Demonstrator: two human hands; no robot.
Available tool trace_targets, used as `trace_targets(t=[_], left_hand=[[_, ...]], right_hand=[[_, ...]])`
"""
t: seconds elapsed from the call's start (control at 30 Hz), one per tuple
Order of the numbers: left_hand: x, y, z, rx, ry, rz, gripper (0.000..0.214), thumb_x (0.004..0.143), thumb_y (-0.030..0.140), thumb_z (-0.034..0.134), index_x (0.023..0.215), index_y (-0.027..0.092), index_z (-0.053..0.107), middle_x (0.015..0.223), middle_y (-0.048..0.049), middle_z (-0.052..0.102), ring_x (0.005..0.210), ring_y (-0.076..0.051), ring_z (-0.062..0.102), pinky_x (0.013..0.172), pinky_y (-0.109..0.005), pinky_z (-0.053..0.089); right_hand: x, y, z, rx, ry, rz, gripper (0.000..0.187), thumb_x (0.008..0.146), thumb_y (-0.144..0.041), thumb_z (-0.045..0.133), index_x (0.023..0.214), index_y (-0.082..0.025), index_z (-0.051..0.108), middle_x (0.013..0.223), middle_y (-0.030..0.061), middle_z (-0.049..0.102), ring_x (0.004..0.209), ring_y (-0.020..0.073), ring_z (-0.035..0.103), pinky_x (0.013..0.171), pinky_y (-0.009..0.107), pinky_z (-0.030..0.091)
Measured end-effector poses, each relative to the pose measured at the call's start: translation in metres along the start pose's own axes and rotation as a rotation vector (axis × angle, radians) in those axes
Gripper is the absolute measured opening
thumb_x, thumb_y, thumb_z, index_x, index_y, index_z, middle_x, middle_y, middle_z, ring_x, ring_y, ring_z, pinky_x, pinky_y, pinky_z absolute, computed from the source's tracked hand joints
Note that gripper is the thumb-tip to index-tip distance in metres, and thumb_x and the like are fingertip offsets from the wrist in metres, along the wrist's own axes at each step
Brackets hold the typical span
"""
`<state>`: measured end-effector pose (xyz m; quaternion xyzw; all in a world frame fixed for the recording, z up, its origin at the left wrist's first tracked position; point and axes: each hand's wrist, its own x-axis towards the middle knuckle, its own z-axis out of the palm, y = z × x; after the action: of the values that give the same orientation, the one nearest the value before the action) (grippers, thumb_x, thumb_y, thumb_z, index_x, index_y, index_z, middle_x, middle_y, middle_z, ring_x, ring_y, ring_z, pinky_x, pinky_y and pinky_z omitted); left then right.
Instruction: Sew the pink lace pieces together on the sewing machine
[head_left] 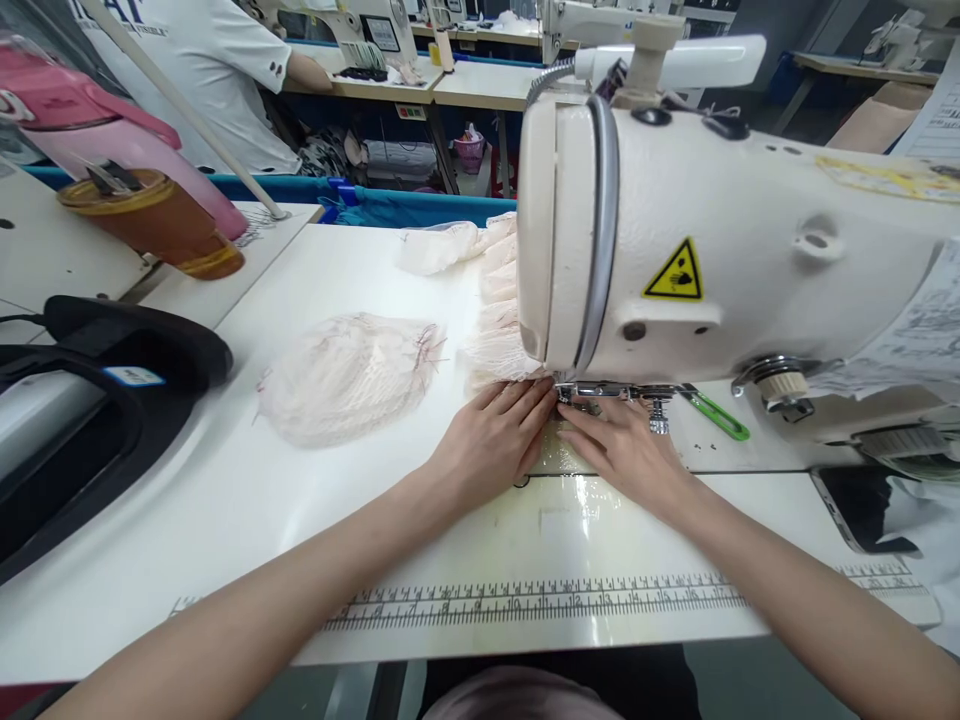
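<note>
My left hand (495, 435) lies flat on the white table (225, 520), fingers stretched toward the presser foot (592, 392) of the white sewing machine (720, 240). My right hand (622, 450) rests flat beside it, fingers extended under the machine head. Both press on a small pale piece that I can barely see under the fingers. Behind the needle, a strip of pale pink pleated fabric (499, 310) trails away toward the back. A loose pile of pink mesh fabric (345, 375) lies left of my hands.
A printed ruler (540, 600) runs along the table's front edge. A black device (112, 390) sits at left, a pink bottle (112, 130) and brown cup (157, 220) behind it. A phone (862, 510) lies at right. Another person in white (217, 70) works at the back.
</note>
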<state>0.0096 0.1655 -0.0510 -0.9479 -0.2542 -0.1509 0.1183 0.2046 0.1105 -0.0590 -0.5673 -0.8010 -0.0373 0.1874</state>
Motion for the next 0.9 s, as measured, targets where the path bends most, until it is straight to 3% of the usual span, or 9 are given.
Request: trace_targets(t=[0.23, 0.37, 0.5, 0.63, 0.73, 0.8, 0.9], left_hand=[[0.0, -0.002, 0.0, -0.035, -0.052, -0.031, 0.04, 0.095, 0.028, 0.042, 0.127, 0.009, 0.055, 0.132, -0.0125, 0.057, 0.123, -0.027, 0.052, 0.104, -0.042, 0.041], [-0.001, 0.004, -0.002, 0.028, 0.002, -0.019, 0.035, 0.096, 0.027, 0.042, 0.122, 0.011, 0.058, 0.128, -0.0092, 0.06, 0.118, -0.024, 0.055, 0.103, -0.039, 0.04], [-0.001, 0.01, -0.013, 0.073, -0.013, 0.003, 0.027, 0.096, 0.019, 0.041, 0.113, 0.015, 0.061, 0.114, -0.0061, 0.067, 0.106, -0.021, 0.059, 0.088, -0.033, 0.046], [-0.014, -0.008, -0.035, 0.02, -0.15, -0.294, 0.022, 0.095, 0.018, 0.042, 0.094, 0.017, 0.065, 0.087, -0.0047, 0.068, 0.079, -0.017, 0.06, 0.067, -0.029, 0.045], [-0.036, -0.037, -0.051, 0.064, -0.127, -0.519, 0.02, 0.093, 0.021, 0.046, 0.093, 0.013, 0.064, 0.089, -0.0098, 0.066, 0.079, -0.022, 0.06, 0.061, -0.031, 0.044], [-0.052, -0.055, -0.056, 0.062, -0.095, -0.654, 0.017, 0.09, 0.023, 0.05, 0.095, 0.014, 0.064, 0.093, -0.0111, 0.066, 0.085, -0.025, 0.06, 0.06, -0.031, 0.043], [-0.068, -0.071, -0.055, -0.008, -0.043, -0.777, 0.018, 0.088, 0.025, 0.049, 0.09, 0.018, 0.065, 0.094, -0.0069, 0.067, 0.088, -0.023, 0.06, 0.062, -0.03, 0.043]], right_hand=[[0.0, 0.01, 0.003, 0.036, 0.036, 0.006, 0.033, 0.098, -0.04, 0.04, 0.11, -0.024, 0.066, 0.11, 0.0037, 0.069, 0.086, 0.019, 0.066, 0.083, 0.037, 0.044], [0.0, 0.012, 0.0, 0.153, 0.053, -0.042, 0.027, 0.097, -0.034, 0.042, 0.096, -0.02, 0.065, 0.099, 0.0037, 0.071, 0.086, 0.0178, 0.065, 0.079, 0.034, 0.044], [-0.002, 0.013, -0.004, 0.161, 0.095, -0.145, 0.021, 0.094, -0.029, 0.048, 0.086, -0.02, 0.064, 0.083, 0.0038, 0.07, 0.078, 0.017, 0.063, 0.073, 0.032, 0.043], [-0.008, 0.008, -0.008, 0.199, 0.111, -0.248, 0.012, 0.091, -0.024, 0.054, 0.084, -0.02, 0.063, 0.081, 0.0018, 0.07, 0.079, 0.0173, 0.064, 0.076, 0.033, 0.047], [-0.009, -0.006, -0.026, 0.409, 0.072, -0.355, 0.011, 0.09, -0.019, 0.055, 0.094, -0.023, 0.065, 0.088, 0.0005, 0.071, 0.087, 0.0169, 0.064, 0.082, 0.034, 0.051], [-0.009, -0.019, -0.051, 0.671, -0.021, -0.406, 0.017, 0.091, -0.02, 0.055, 0.103, -0.026, 0.064, 0.092, 0.0002, 0.071, 0.089, 0.0152, 0.065, 0.08, 0.03, 0.054], [-0.015, -0.035, -0.094, 0.931, -0.283, -0.421, 0.027, 0.092, -0.022, 0.05, 0.111, -0.035, 0.064, 0.106, 0.0012, 0.069, 0.096, 0.0161, 0.066, 0.079, 0.027, 0.056]])
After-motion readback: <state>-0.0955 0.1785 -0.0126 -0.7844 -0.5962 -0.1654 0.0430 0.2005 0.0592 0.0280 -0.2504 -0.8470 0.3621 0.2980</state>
